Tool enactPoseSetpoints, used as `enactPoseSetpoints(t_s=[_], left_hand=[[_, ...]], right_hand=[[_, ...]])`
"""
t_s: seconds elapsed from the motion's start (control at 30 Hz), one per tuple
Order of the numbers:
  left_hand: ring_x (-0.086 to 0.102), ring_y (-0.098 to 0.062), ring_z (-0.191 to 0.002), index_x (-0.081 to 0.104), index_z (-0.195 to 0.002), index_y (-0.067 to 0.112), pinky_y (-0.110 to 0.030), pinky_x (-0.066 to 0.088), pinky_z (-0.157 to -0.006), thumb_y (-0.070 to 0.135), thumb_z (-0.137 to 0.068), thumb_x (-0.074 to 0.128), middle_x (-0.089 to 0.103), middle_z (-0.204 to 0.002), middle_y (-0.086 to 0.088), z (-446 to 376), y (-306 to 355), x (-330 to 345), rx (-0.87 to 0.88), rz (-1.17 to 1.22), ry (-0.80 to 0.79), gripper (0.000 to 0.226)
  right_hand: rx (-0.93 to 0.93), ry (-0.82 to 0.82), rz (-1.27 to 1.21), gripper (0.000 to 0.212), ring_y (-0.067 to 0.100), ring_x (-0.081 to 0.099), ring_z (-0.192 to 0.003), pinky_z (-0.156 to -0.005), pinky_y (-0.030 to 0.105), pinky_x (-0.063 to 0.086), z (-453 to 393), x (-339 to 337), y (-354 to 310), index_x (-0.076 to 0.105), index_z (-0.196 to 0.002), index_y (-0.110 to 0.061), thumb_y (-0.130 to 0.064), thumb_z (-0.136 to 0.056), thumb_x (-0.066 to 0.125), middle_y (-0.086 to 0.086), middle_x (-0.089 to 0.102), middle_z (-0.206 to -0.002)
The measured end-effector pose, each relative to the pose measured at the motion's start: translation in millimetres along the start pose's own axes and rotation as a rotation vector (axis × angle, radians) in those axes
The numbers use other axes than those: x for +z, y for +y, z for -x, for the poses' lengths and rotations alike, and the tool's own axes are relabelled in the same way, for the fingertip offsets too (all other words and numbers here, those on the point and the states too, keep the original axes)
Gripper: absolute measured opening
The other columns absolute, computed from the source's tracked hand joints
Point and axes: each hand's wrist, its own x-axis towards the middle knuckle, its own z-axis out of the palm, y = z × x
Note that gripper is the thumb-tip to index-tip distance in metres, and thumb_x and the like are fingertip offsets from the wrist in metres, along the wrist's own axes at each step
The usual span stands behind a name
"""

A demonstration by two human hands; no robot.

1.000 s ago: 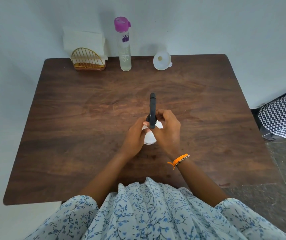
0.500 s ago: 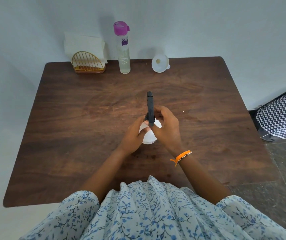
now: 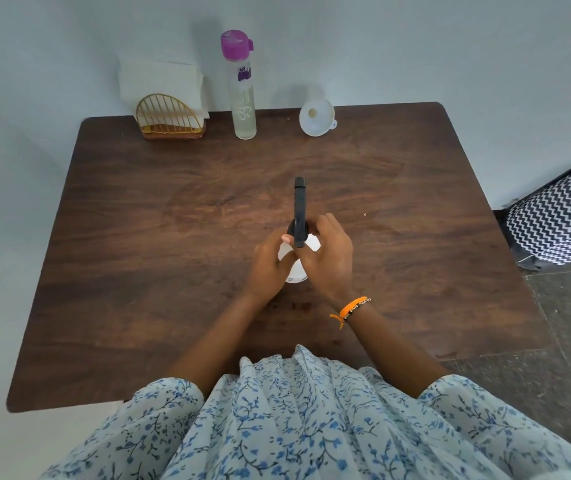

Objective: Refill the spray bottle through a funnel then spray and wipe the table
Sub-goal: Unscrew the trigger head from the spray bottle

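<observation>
A white spray bottle [image 3: 296,273] with a black trigger head [image 3: 299,206] stands at the middle of the dark wooden table [image 3: 138,254]. My left hand [image 3: 268,263] grips the bottle's body from the left. My right hand [image 3: 327,258] curls its fingers round the black collar under the head. A white funnel [image 3: 317,117] lies at the table's far edge. A tall clear water bottle [image 3: 242,88] with a purple cap stands to the funnel's left. White paper napkins [image 3: 159,81] sit in a gold wire holder [image 3: 170,119] at the far left.
A pale wall rises right behind the table's far edge. A black-and-white zigzag bag [image 3: 561,220] lies on the grey floor to the right of the table.
Both hands stay on the spray bottle. The fingers of my right hand have shifted slightly round the black collar. The camera view has moved a little.
</observation>
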Motion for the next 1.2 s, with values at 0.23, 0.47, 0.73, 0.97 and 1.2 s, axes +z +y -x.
enactPoseSetpoints(t_s=[0.23,0.47,0.73,0.97,1.2], left_hand=[[0.057,-0.010,-0.101,0.056,-0.118,0.012,-0.015,0.044,-0.085,0.034,-0.083,0.058,0.060,-0.114,0.004,-1,-1,0,-0.017,0.006,-0.040,0.041],[0.058,-0.016,-0.108,0.055,-0.121,0.009,-0.025,0.046,-0.091,0.024,-0.086,0.053,0.060,-0.119,-0.004,-2,-5,-1,0.040,0.023,-0.042,0.038],[0.056,-0.010,-0.106,0.054,-0.120,0.014,-0.010,0.042,-0.087,0.040,-0.081,0.053,0.059,-0.118,0.006,-2,-5,-2,-0.039,0.063,-0.078,0.047],[0.055,-0.014,-0.111,0.054,-0.124,0.011,-0.023,0.042,-0.093,0.027,-0.085,0.052,0.058,-0.122,0.003,-2,-4,-2,-0.060,0.046,-0.065,0.043],[0.057,-0.018,-0.112,0.052,-0.126,0.011,-0.029,0.046,-0.095,0.048,-0.082,0.048,0.059,-0.125,-0.002,-2,-9,1,-0.103,0.054,-0.073,0.058]], right_hand=[[-0.052,-0.537,-0.039,0.026,0.016,0.044,-0.104,-0.094,0.029,0.036,-35,-33,10,0.066,-0.103,-0.005,-0.016,-0.080,0.071,0.001,0.060,-0.101],[0.142,-0.257,-0.313,0.053,0.024,0.054,-0.107,-0.091,0.047,0.048,-11,-14,3,0.054,-0.104,-0.044,-0.040,-0.058,0.080,-0.011,0.058,-0.107],[0.189,-0.431,-0.376,0.068,0.000,0.046,-0.118,-0.102,0.030,0.039,-15,-32,7,0.039,-0.132,-0.029,-0.003,-0.078,0.071,-0.013,0.051,-0.125],[0.230,-0.233,-0.322,0.062,0.021,0.051,-0.114,-0.097,0.047,0.044,-8,-13,7,0.047,-0.117,-0.034,-0.026,-0.064,0.077,-0.007,0.056,-0.117],[0.197,-0.343,-0.342,0.078,0.020,0.047,-0.121,-0.104,0.046,0.039,-9,-17,11,0.036,-0.132,-0.040,-0.024,-0.067,0.078,-0.009,0.056,-0.120]])
